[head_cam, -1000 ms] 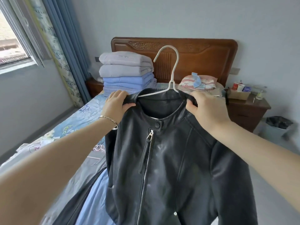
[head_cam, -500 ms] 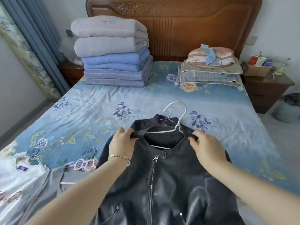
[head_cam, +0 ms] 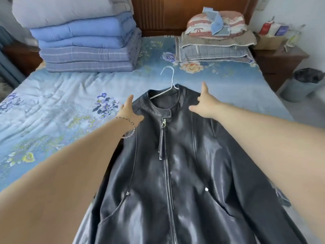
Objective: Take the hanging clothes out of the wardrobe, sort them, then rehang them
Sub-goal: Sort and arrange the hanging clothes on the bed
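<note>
Black leather zip-front jacket [head_cam: 184,173]: I see it lying flat, front up, on the blue floral bedsheet [head_cam: 52,106], reaching up to both hands.
Left hand [head_cam: 129,111]: released, fingers straight, thumb resting on the jacket's shoulder.
Right hand [head_cam: 204,104]: released, fingers spread, lying at the other shoulder.
White wire hanger [head_cam: 172,80]: inside the collar, between my hands, hook lying on the sheet just beyond them.
Stack of folded blue and grey quilts [head_cam: 84,41]: well beyond the left hand.
Pile of pillows [head_cam: 214,44]: well beyond the right hand.
</note>
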Motion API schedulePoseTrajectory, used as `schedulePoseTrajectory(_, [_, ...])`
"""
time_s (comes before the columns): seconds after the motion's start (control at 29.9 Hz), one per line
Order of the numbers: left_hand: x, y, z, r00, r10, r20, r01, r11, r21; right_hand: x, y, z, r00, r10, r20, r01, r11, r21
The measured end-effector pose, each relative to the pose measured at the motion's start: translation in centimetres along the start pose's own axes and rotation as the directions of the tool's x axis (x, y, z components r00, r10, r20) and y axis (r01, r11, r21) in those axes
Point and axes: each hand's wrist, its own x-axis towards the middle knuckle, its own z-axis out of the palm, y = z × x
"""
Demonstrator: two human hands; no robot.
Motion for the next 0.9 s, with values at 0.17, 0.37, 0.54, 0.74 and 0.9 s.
schedulePoseTrajectory(0.17, [-5.3, -5.0, 6.6, 0.975, -0.144, 0.172, 0.106, 0.972, 0.212, -3.6, 8.2, 4.5, 0.987, 0.058, 0.15, -0.051, 0.997, -0.054])
schedulePoseTrajectory(0.37, [-11.6, -1.7, 11.6, 0.931, -0.09, 0.354, 0.001, 0.97, 0.243, -13.6, 19.0, 8.0, 0.89, 0.219, 0.4, -0.184, 0.975, -0.126])
schedulePoseTrajectory(0.54, [-17.9, 4.7, 17.2, 0.859, -0.098, 0.502, -0.047, 0.962, 0.269, -22.4, 27.7, 4.9, 0.833, 0.299, 0.465, -0.246, 0.954, -0.171])
schedulePoseTrajectory(0.74, [-27.6, 12.2, 25.5, 0.807, -0.042, 0.59, -0.175, 0.936, 0.306, -29.4, 40.1, -0.2, 0.826, 0.399, 0.398, -0.325, 0.914, -0.244])
schedulePoseTrajectory(0.9, [-33.8, 14.6, 31.9, 0.838, -0.087, 0.539, -0.096, 0.948, 0.303, -28.5, 48.0, -1.7, 0.891, 0.411, 0.194, -0.347, 0.891, -0.295])
